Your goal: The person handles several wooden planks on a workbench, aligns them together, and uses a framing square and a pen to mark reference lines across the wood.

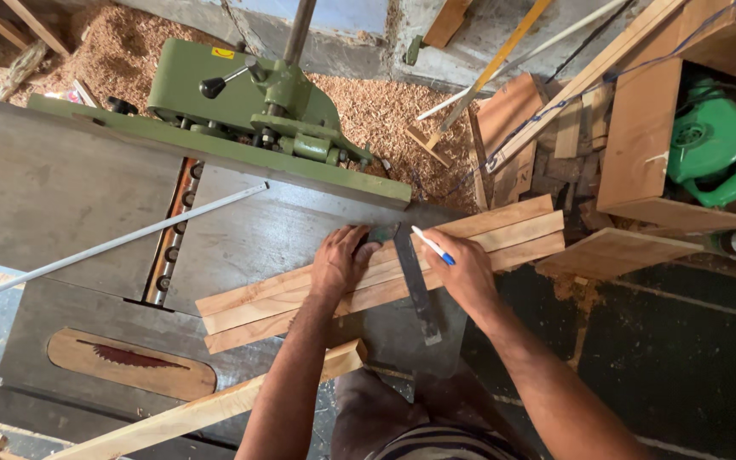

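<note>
Three long wooden strips lie side by side across the grey metal machine table. A try square with a dark steel blade rests across them. My left hand presses down on the square's stock at the far edge of the strips. My right hand holds a white pen with a blue cap, its tip close to the blade on the strips.
A green fence and guard assembly runs along the table's far side. A saw blade slot sits near left. A thin white rod lies across the table. A loose plank, sawdust, wood offcuts and a green power tool surround the machine.
</note>
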